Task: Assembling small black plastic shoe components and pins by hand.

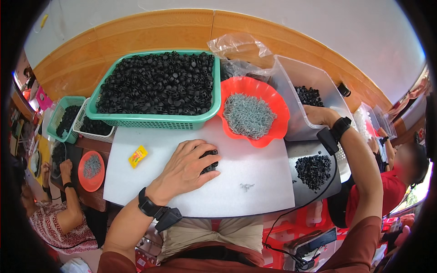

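My left hand point(184, 168) is curled around a small cluster of black plastic parts point(210, 161) on the white sheet point(145, 186); palm and fingers cover some of them. My right hand point(318, 115) reaches over the near wall of a translucent plastic bin point(296, 86), close to a heap of small black pieces point(308, 96). Its fingertips are not clearly visible, so whether it holds anything is unclear. A few loose screws point(246, 187) lie on the sheet, right of my left hand. Beyond them, a red scalloped bowl point(278, 107) is filled with silvery screws point(249, 115).
A large green basket point(154, 121) heaped with black parts stands at the back. Small black pieces point(313, 171) lie on a grey surface at right. A yellow packet point(138, 156) rests on the sheet's left. Co-workers sit on both sides; a cable point(314, 198) hangs near my right arm.
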`<state>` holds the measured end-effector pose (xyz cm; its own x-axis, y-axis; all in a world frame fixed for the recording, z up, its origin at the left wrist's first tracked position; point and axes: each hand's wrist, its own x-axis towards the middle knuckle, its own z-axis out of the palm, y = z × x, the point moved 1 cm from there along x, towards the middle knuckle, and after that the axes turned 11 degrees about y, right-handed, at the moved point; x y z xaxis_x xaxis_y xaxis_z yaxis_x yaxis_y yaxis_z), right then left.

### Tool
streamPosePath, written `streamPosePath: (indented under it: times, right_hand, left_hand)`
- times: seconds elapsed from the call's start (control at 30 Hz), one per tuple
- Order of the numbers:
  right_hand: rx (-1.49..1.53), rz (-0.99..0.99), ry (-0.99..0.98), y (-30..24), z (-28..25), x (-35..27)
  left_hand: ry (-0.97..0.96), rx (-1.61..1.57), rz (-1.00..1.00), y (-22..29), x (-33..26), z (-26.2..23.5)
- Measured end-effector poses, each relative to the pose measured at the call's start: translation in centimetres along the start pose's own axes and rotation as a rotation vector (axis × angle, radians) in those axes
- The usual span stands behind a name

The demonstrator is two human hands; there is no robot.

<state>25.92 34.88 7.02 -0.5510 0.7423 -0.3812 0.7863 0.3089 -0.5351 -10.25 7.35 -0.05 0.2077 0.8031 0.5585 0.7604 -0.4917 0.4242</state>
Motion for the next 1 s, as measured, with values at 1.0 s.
streamPosePath:
  times: [1.0]
  right_hand:
    - [0.137, -0.029, 0.853, -11.0, -2.1, -7.5]
  left_hand:
    - [0.108, -0.048, 0.048, -0.5, -0.7, -0.1]
